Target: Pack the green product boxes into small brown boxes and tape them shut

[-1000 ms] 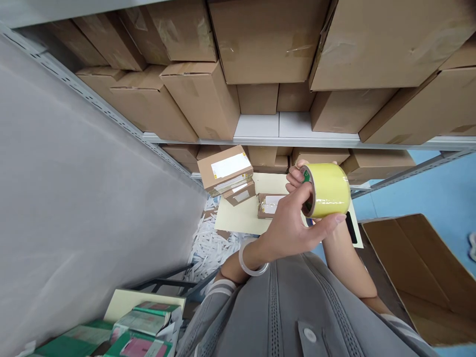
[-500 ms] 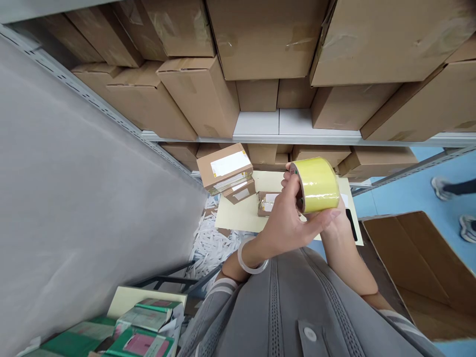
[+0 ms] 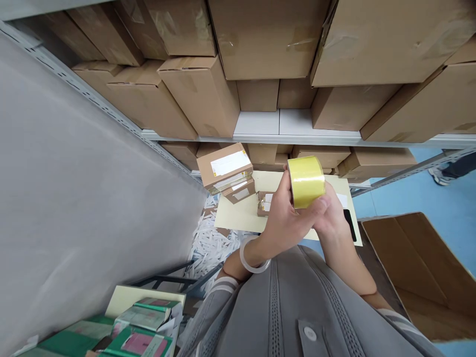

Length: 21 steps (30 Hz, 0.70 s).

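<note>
"Where is the roll of yellow tape (image 3: 306, 182), going from the left?"

"The left hand (image 3: 284, 214) comes first, and it is gripping the roll, its thumb laid across the near side. The roll sits just right of and beyond that hand, held up over the table (image 3: 238, 218), its axis running roughly left to right. Next is the right hand (image 3: 330, 212), under the roll's right edge and touching it."

"Is that hand closed?"

"I cannot tell; its fingers are hidden behind the roll."

"Which hand is nearer?"

"Both touch it, though the left has the plainer hold."

"And the count, left to right?"

"A stack of labelled boxes (image 3: 225, 171), at least 2; 1 labelled parcel (image 3: 263, 204), partly behind the left hand; 1 roll between 2 hands; 1 black phone-like slab (image 3: 350, 225); then 1 open carton (image 3: 416, 248), right of the table."
</note>
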Each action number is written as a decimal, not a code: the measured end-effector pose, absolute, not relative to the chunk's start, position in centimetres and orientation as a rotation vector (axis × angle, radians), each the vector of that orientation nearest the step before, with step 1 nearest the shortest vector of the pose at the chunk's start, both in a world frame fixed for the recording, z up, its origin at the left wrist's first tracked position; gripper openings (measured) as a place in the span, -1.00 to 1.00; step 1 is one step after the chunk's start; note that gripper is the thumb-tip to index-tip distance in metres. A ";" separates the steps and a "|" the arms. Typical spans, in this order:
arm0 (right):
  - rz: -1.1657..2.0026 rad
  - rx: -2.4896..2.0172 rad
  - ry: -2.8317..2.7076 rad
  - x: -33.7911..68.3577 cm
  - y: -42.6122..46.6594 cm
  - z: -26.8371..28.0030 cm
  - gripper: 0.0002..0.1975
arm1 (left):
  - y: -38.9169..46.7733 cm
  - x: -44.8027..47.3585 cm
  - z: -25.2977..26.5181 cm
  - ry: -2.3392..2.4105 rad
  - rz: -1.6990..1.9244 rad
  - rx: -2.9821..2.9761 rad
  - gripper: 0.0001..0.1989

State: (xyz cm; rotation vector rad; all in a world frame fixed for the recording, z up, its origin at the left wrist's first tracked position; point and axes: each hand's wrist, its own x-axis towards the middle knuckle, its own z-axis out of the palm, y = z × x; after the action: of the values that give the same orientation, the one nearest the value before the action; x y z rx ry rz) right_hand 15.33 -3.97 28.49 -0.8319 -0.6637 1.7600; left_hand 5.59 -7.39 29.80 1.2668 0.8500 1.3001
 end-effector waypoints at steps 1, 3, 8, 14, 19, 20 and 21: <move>1.779 -0.829 -0.642 15.3 -4.0 28.4 -0.66 | -7.4 5.7 29.8 0.849 1.319 1.251 -0.50; 1.799 -0.819 -0.618 15.3 -4.2 28.0 -0.65 | -7.5 5.9 29.8 0.865 1.350 1.229 -0.54; 1.711 -0.845 -0.692 15.4 -4.0 27.1 -0.61 | -7.4 6.0 29.5 0.967 1.375 1.197 -0.65; 1.235 -0.907 -0.882 14.9 -4.1 26.9 -0.68 | -5.4 5.5 28.8 0.978 1.420 1.047 -0.66; 0.730 -0.974 -1.126 14.2 -5.5 26.1 -0.79 | -4.4 6.0 28.6 0.951 1.475 0.944 -0.70; 0.729 -0.965 -1.146 14.1 -5.6 26.0 -0.82 | -4.5 6.1 28.7 0.969 1.472 0.947 -0.71; 0.753 -0.949 -1.137 14.1 -5.6 25.9 -0.85 | -4.8 6.1 28.8 0.988 1.461 0.966 -0.73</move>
State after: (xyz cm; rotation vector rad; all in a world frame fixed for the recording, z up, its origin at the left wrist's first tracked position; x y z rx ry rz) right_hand 14.13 -5.55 25.89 -0.9487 -1.1372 0.7528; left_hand 6.06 -4.77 28.80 0.9663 0.9881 1.4611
